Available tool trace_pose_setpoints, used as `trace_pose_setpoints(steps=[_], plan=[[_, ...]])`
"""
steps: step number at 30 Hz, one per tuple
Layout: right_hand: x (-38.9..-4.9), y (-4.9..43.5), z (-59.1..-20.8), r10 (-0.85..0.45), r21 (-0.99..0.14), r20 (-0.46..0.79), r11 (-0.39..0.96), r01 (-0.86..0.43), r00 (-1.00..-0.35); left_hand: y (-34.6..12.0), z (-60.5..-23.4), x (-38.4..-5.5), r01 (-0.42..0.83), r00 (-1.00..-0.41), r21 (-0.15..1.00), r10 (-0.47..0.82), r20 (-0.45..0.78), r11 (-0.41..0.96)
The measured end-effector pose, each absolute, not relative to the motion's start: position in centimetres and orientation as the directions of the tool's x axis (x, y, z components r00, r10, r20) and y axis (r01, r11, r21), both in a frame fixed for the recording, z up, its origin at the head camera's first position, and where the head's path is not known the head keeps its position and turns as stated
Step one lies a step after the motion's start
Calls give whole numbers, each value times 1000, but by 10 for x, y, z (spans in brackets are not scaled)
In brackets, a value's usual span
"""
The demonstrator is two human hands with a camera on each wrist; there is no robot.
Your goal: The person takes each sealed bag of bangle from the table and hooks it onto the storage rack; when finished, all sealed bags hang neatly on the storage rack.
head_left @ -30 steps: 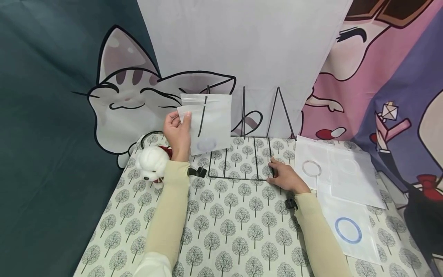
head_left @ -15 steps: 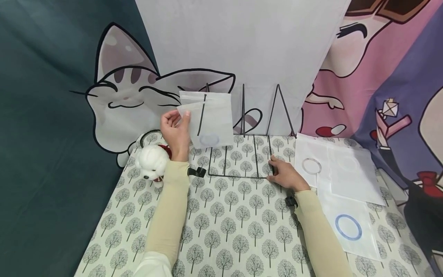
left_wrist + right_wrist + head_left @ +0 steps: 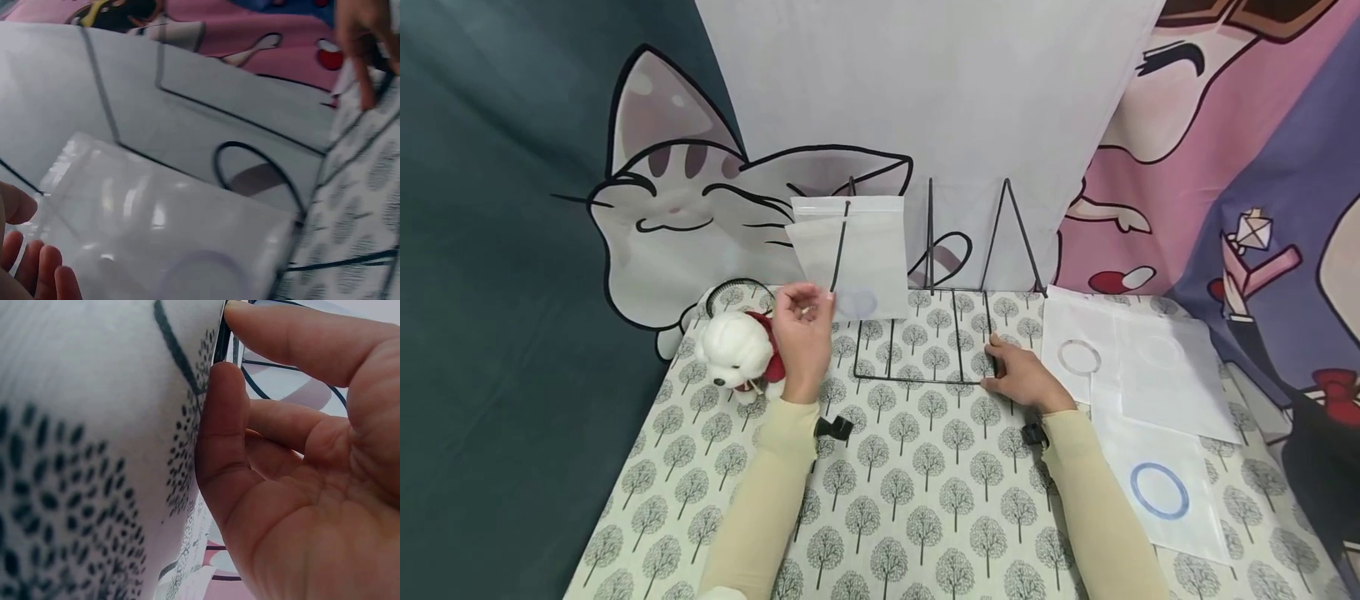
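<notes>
A black wire rack (image 3: 917, 381) with pointed uprights stands at the back of the table. Translucent plastic zip bags (image 3: 872, 250) sit upright at its left upright, one with a loose top corner flared left; a pale ring shows low on the bag. Just below that corner is my left hand (image 3: 805, 333), fingers loosely bent. In the left wrist view its thumb and fingertips (image 3: 47, 272) are apart, beside the bag's edge, with nothing between them. My right hand (image 3: 1022, 375) pinches the rack's front right corner between thumb and fingers; the right wrist view shows them around the black wire (image 3: 222, 337).
A white plush dog (image 3: 733, 346) in red sits left of my left hand. To the right lie several flat bags overlapping, one with a blue ring (image 3: 1160, 492) and one with a greyish-pink ring (image 3: 1078, 357). Printed curtains (image 3: 970, 83) hang behind the tree-patterned tablecloth (image 3: 895, 500).
My left hand has let go of the bag's corner and moved down and slightly right. The bag stays at the rack's left upright. My right hand keeps its hold on the rack.
</notes>
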State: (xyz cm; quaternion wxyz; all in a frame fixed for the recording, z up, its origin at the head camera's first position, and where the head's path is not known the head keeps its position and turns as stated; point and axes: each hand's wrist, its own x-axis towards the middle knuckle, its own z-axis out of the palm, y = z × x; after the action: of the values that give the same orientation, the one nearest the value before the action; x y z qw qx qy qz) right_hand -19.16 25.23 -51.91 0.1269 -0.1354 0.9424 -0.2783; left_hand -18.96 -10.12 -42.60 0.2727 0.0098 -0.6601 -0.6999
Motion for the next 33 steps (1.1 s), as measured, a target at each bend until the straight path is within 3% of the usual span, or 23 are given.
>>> trace_pose_setpoints(steps=[5, 10, 13, 19, 26, 33], plan=[[-192, 254, -520, -331, -551, -166, 812, -191, -929, -93, -466, -182, 251, -941, 965, -215, 260, 69], [-195, 251, -520, -334, -552, -165, 811, -194, -928, -92, -497, -182, -3, -992, 954, -119, 34, 299], [-196, 250, -521, -338, -556, -162, 808, -197, -927, -94, -510, -183, -79, -995, 898, -83, -48, 434], [-193, 251, -521, -336, -550, -154, 810, -201, -929, -90, -529, -182, -106, -993, 841, -7, -121, 531], [-192, 253, -518, -339, -559, -152, 804, -202, -928, -86, -538, -183, -93, -995, 780, -30, -95, 619], [-185, 266, -509, -338, -650, -157, 743, -161, -928, -85, -542, -182, -82, -995, 731, -19, -94, 677]])
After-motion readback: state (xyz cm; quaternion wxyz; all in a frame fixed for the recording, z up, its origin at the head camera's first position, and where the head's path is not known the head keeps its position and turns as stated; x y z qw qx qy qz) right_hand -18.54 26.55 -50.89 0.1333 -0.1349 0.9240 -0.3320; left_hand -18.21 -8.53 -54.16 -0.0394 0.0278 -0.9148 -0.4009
